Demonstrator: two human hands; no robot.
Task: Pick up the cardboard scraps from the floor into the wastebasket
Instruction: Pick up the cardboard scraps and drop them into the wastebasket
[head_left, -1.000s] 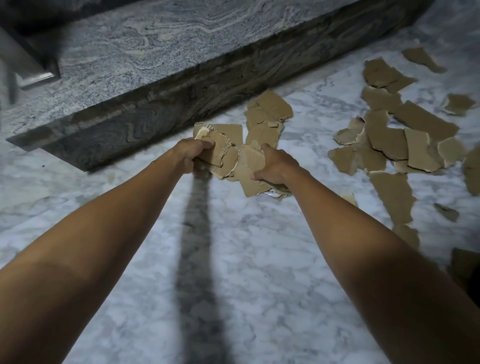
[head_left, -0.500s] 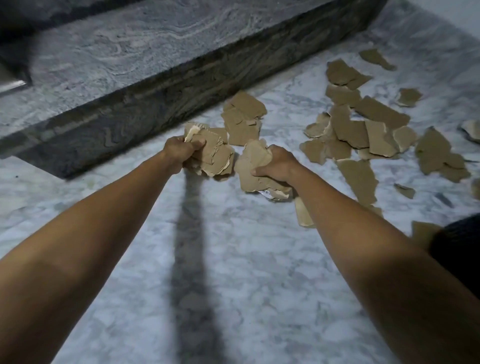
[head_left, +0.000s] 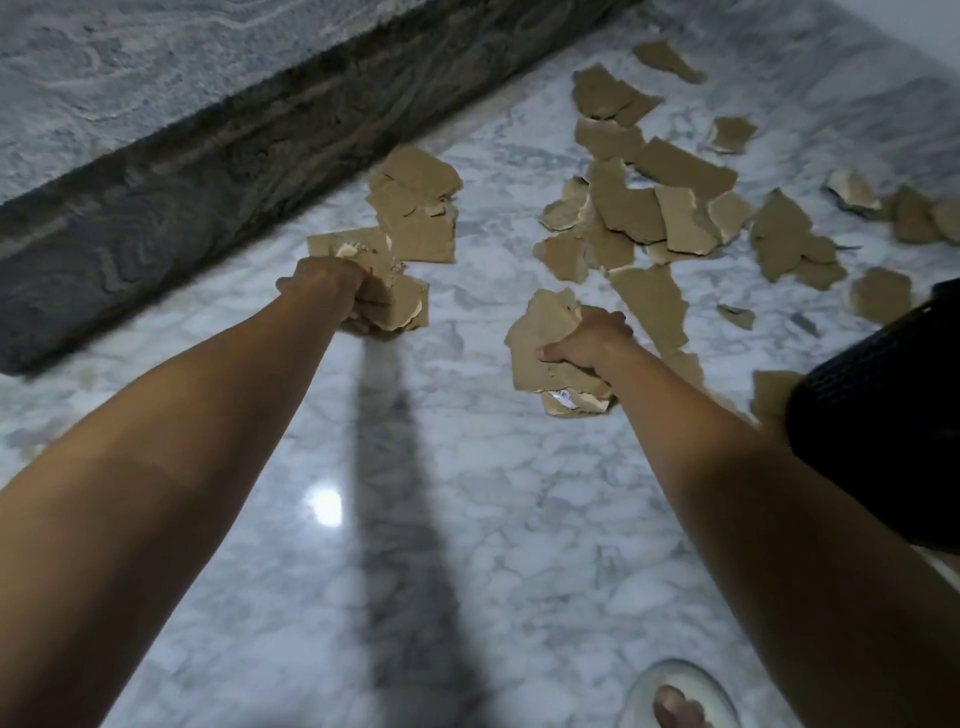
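Both hands (head_left: 327, 283) (head_left: 587, 340) grip torn brown cardboard scraps (head_left: 540, 338) (ragged-edged).

The left hand (head_left: 332, 286) covers much of its scraps (head_left: 400, 306), and motion smears them. Below the right hand's (head_left: 587, 340) grip, a label (head_left: 563, 397) is too small to read. Right of that grip, the frame edge cuts off the wastebasket (head_left: 883, 415), which hides part of one scrap (head_left: 769, 389). A foot (head_left: 675, 709) is cropped at the bottom.

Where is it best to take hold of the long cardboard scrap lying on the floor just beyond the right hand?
Probably its near, lower end, reached from above: the long scrap lies flat on the marble floor, and that end is nearest the right hand, though both hands are full.
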